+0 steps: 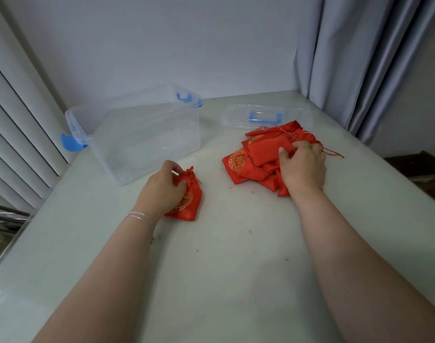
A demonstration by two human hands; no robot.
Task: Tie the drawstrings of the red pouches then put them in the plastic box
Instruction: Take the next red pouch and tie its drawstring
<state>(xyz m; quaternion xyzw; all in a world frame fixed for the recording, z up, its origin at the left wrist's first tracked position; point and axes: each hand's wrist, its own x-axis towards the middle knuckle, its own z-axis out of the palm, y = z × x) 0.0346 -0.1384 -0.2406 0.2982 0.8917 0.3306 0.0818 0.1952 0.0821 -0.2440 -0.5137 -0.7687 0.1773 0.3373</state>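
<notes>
**One pouch in hand, the next one being picked**

Nearest me, both forearms reach out over the pale worktop (pixel 236 268). My left hand (pixel 162 191) has its fingers curled over a single red pouch (pixel 190 201) lying flat, its gathered neck pointing toward the plastic box (pixel 137 134). My right hand (pixel 303 167) sits on the pile of red pouches (pixel 256 157), thumb and fingers closing round one of the upper ones. I cannot tell from here whether the single pouch's drawstring is knotted yet; the neck looks cinched, but the cords are too small to read.

I judge the sound way on is to finish one pouch before lifting another: pull both cords snug, knot them close against the gathered neck, then drop it into the box, which stands open just beyond my left hand. Its lid (pixel 266 115) lies behind the pile. Loose red strings trail off the pile's right edge and could snag as I lift
</notes>
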